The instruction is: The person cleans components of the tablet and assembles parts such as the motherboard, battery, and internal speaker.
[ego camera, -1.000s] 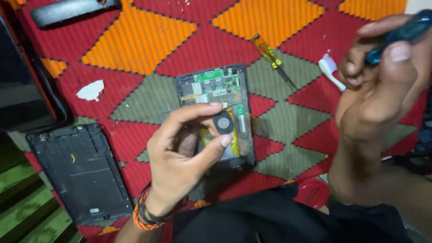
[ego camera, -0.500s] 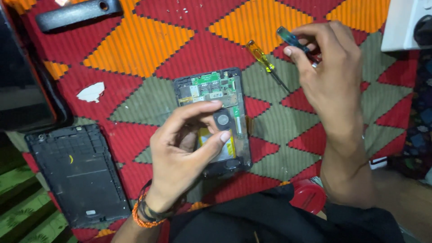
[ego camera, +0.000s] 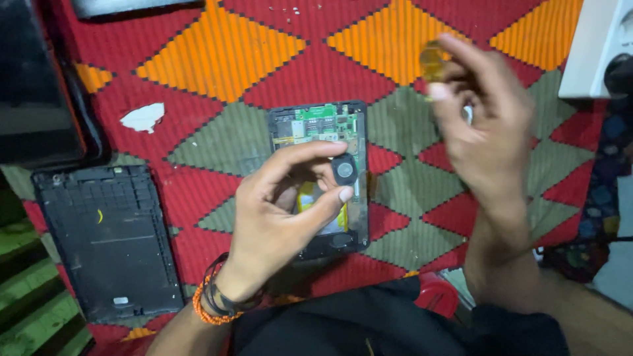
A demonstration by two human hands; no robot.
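An opened tablet (ego camera: 323,122) lies on a red, orange and green patterned mat, its green circuit board showing. My left hand (ego camera: 277,217) hovers over its middle, with thumb and forefinger pinching a small round black part (ego camera: 344,170). A beaded orange band is on that wrist. To the right, above the mat, my right hand (ego camera: 488,132) is raised and blurred. Its fingers are closed on a yellow-handled screwdriver (ego camera: 432,62), of which only the handle end shows.
A black tablet back cover (ego camera: 109,237) lies at the lower left. A dark screen panel (ego camera: 33,86) sits at the left edge, and a white paper scrap (ego camera: 144,117) lies near it. A white box (ego camera: 593,46) is at the top right. A red object (ego camera: 436,293) rests by my lap.
My right hand came down with a dark blue tool to the yellow screwdriver on the mat and has now lifted with the screwdriver. My left hand kept its pinch on the round part.
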